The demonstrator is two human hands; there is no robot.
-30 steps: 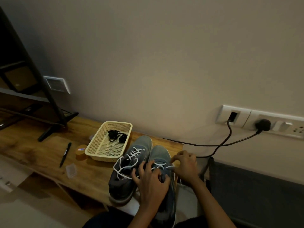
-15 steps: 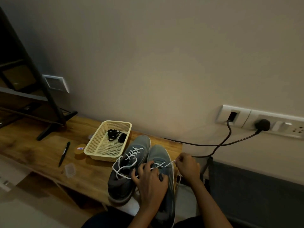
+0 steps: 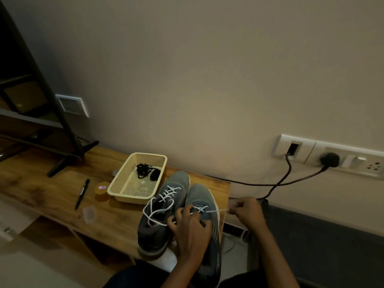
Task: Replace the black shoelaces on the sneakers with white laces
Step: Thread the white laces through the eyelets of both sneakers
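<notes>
Two grey sneakers stand side by side at the right end of the wooden bench [image 3: 52, 194]. The left sneaker [image 3: 164, 206] carries a white lace [image 3: 158, 206] with loose loops. My left hand [image 3: 191, 227] rests curled on the tongue of the right sneaker [image 3: 202, 196] and holds its lacing. My right hand [image 3: 246, 212] pinches the end of that shoe's white lace [image 3: 216, 210] and holds it taut out to the right. Black laces [image 3: 146, 171] lie bundled in the cream mesh basket [image 3: 133, 195].
A black pen [image 3: 82, 193], a small orange tin [image 3: 101, 190] and a clear plastic case [image 3: 89, 214] lie left of the basket. A TV stand leg [image 3: 68, 161] sits at far left. Black cables [image 3: 276, 183] run from the wall socket strip [image 3: 332, 159].
My right hand has drawn the white lace end outward to the right, away from the right sneaker. My left hand stays on the shoe's tongue.
</notes>
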